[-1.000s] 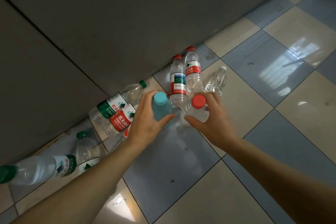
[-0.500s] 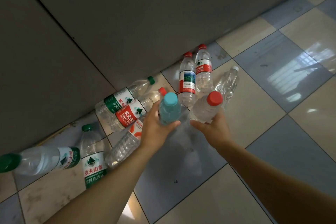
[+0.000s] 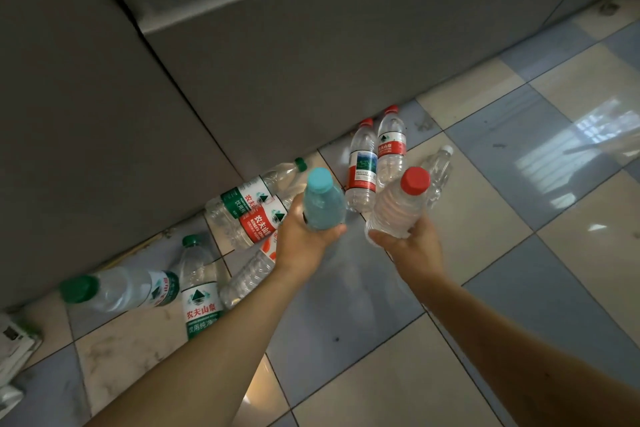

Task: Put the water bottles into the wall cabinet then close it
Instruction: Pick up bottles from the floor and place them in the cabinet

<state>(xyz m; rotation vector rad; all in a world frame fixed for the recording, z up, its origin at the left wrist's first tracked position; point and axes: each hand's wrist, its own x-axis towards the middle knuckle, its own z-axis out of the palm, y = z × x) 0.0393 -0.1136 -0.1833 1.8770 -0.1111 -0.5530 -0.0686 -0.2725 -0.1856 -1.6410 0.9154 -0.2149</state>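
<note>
Two bottles are held above the floor (image 3: 485,218), out in front of the grey cabinet (image 3: 277,55): a blue bottle (image 3: 323,203) is gripped low on its body by the left hand (image 3: 304,239), fingers curled round it, and a clear bottle (image 3: 398,208) with a red cap is gripped the same way by the right hand (image 3: 412,246). Both are held cap-up and slightly tilted, just apart from each other.

The step in hand is judged to be the carry up to the cabinet. It is best done with the bottles kept upright and apart, so that neither is knocked loose, and with the grip kept on the body rather than the cap. No open compartment is shown, so one hand may have to be freed for a door.

Against the foot of the cabinet, two red-capped bottles (image 3: 375,159) are left standing, a small clear one (image 3: 438,166) is leaning beside them, and several green- and red-labelled bottles (image 3: 249,208) are lying in a heap further left. Feet must be placed clear of these. Some papers (image 3: 14,340) are seen at the left end of the cabinet base.
</note>
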